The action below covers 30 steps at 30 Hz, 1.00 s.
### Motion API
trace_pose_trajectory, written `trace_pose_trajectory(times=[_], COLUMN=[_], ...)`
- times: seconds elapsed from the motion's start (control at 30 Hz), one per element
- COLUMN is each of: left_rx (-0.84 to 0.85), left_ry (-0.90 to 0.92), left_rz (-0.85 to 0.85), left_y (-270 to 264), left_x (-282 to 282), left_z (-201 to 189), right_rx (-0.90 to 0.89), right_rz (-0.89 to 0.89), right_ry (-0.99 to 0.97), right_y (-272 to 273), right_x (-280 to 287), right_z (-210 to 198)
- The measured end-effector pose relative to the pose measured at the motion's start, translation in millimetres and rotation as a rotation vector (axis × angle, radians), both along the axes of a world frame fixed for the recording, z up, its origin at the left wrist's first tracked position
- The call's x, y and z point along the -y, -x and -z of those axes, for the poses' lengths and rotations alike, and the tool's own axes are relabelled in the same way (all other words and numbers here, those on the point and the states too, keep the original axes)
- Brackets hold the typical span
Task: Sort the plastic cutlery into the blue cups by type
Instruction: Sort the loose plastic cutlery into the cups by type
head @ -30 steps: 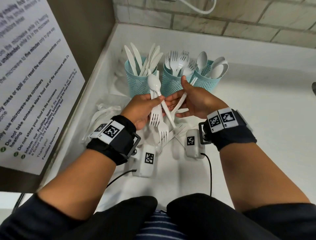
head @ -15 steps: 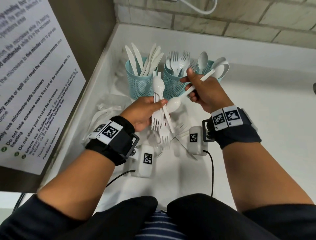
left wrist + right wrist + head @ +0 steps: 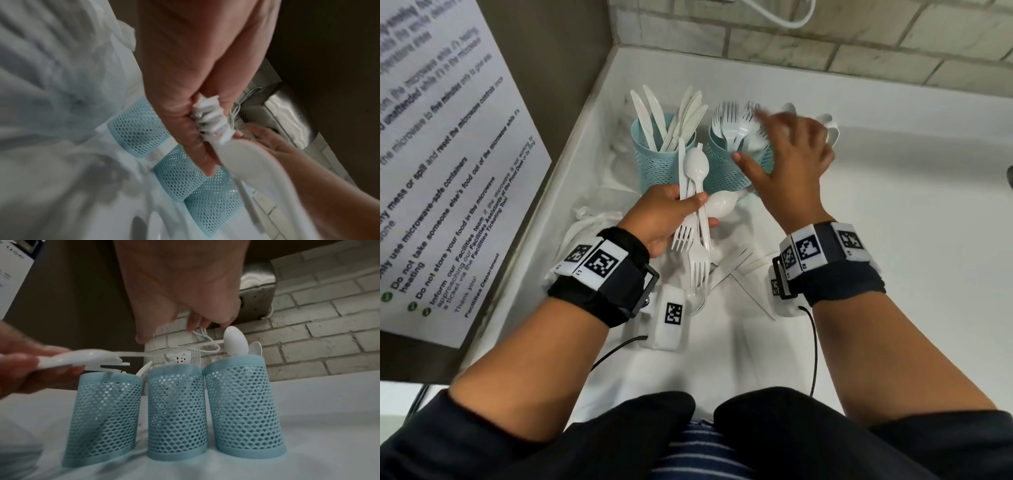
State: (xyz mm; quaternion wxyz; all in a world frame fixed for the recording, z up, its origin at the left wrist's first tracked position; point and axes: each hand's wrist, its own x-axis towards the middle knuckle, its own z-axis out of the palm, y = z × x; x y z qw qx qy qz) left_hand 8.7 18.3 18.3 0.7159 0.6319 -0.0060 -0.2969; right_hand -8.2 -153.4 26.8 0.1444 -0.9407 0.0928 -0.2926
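Blue cups (image 3: 176, 412) hold knives (image 3: 654, 116), forks (image 3: 729, 120), spoons (image 3: 235, 341) separately.

The left hand (image 3: 664, 219) is gripping a bundle of white forks and spoons (image 3: 697, 219), tines pointing down. The right hand (image 3: 789, 161) is hovering with fingers spread over the middle cup (image 3: 722, 171) and the right one, blurred. Knives are standing in the left cup (image 3: 657, 161), forks in the middle. More cutlery (image 3: 736, 263) is lying on the white counter (image 3: 911, 240).

Three blue cups (image 3: 722, 161) crowded touching, wall (image 3: 825, 51) behind, bare counter (image 3: 911, 222) right
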Motion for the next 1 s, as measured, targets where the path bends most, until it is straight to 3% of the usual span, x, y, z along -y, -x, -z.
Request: trace_pose_trajectory(times=[0.13,0.23,0.3,0.5,0.63,0.77,1.0], left_rx=[-0.016,-0.024,-0.027,-0.001,0.050,0.056,-0.015], left_ry=[0.039,0.068,0.085,0.079,0.038,0.038,0.087], left_rz=[0.002,-0.026,-0.049,-0.072,-0.090,-0.103,-0.011], left_y=[-1,-1,-1,3,4,4,3], left_x=[-2,-4,-4,-2,2,3,0], left_z=[-5,-5,-5,-4,0,3,1], right_rx=[-0.047,-0.198,-0.376,-0.577,-0.460,-0.303,-0.277], right_rz=[-0.205,-0.195,-0.165,-0.235,-0.321,-0.285,-0.346], right_ry=[0.044,0.026,-0.170,-0.921,-1.055,-1.175,-1.491], right_y=[2,4,6,8,4,-1,-5], right_x=[0,-1,-1,-9,-21,-31,-29], right_z=[14,18,12,-4,-5,-2,-3])
